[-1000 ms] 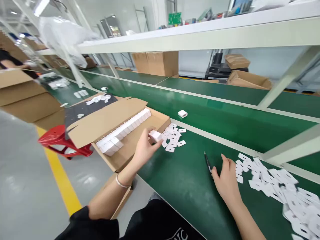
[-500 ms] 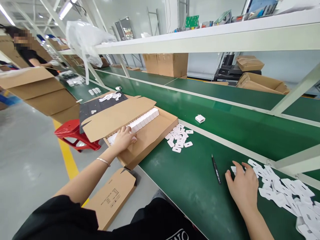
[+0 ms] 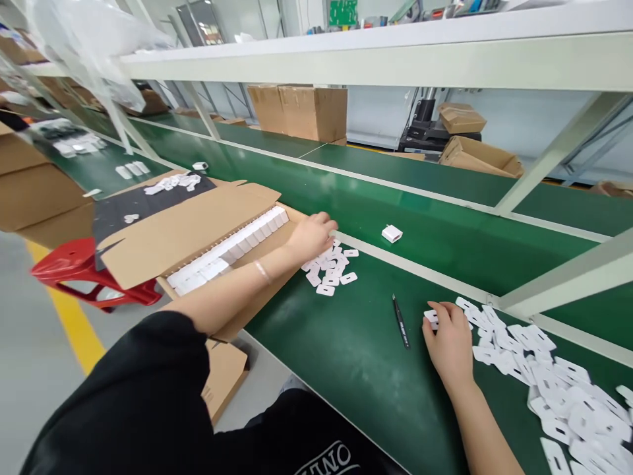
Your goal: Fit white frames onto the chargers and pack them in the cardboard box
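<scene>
My left hand [image 3: 312,236] is stretched over the right rim of a cardboard box [image 3: 232,323], its fingers loosely bent and nothing visible in them. White rectangular blocks [image 3: 237,247] stand in a row inside this box. Below the hand lies a loose pile of small white slotted plates [image 3: 330,267]. My right hand [image 3: 451,343] rests on the green table with thumb and fingers apart. A single white plate [image 3: 431,318] shows between its thumb and forefinger, seemingly on the tabletop. Black tweezers [image 3: 401,323] lie to the left of that hand.
A large heap of white plates [image 3: 558,382] spreads at the right. One white block [image 3: 391,233] sits on the green conveyor [image 3: 346,204]. A shelf post [image 3: 568,274] stands at the right. A red stool [image 3: 74,264] is beyond the box at left.
My left hand has left the row of blocks and moved right, across the box to its far rim. My right hand stays by the single plate, fingers a little closer together. The view has turned right.
</scene>
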Demonstrator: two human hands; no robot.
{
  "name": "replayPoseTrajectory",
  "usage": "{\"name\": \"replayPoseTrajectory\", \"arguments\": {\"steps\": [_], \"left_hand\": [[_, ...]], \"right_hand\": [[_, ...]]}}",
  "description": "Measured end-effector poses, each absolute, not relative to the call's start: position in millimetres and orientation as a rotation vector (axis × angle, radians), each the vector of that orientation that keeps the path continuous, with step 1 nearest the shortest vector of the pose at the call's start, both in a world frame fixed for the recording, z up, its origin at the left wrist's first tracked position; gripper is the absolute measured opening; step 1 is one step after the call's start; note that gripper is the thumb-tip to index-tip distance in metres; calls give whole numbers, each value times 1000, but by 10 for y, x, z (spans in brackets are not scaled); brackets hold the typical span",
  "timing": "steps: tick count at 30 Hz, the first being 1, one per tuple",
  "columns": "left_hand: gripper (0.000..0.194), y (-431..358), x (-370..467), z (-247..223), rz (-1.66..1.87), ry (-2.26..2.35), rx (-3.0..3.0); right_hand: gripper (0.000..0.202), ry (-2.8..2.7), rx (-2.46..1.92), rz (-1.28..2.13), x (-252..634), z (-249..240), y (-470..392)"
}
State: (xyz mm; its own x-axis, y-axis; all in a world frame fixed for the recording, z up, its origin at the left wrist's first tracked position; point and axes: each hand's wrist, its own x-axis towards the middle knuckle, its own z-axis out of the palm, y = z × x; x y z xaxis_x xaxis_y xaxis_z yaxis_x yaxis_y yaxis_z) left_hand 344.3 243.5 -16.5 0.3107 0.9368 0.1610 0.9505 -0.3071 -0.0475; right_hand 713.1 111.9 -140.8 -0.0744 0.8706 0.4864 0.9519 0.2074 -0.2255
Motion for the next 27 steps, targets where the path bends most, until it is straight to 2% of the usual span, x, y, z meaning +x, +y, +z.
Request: {"name": "replayPoseTrajectory", "arguments": {"steps": [6, 8, 11, 17, 21, 25, 27], "left_hand": [[65, 2952, 4921, -599, -134, -1764, -2620], [67, 3092, 5263, -782, -155, -1864, -2612], [59, 3224, 5593, -975, -246, -1907, -2677], [45, 3238, 5801, -1043, -609, -1825, -2908], [51, 2946, 5773, -950, -938, -1653, -3157], [63, 2325, 5523, -780, -1287, -1446, -3350], [60, 1984, 5335, -652, -1668, -1259, -3482]], "right_hand": [[35, -1944, -1619, -134, 7159, -1416, 1123], [36, -1931, -1639, -146, 7186, -1398, 1110], [37, -1887, -1727, -187, 7229, -1358, 1078], [27, -1971, -1921, -136, 7224, -1300, 1016], [24, -1981, -1942, -92, 7210, -1308, 1023], [22, -1980, -1928, -71, 7229, -1326, 1052], [20, -1990, -1915, -65, 7234, -1320, 1065]]}}
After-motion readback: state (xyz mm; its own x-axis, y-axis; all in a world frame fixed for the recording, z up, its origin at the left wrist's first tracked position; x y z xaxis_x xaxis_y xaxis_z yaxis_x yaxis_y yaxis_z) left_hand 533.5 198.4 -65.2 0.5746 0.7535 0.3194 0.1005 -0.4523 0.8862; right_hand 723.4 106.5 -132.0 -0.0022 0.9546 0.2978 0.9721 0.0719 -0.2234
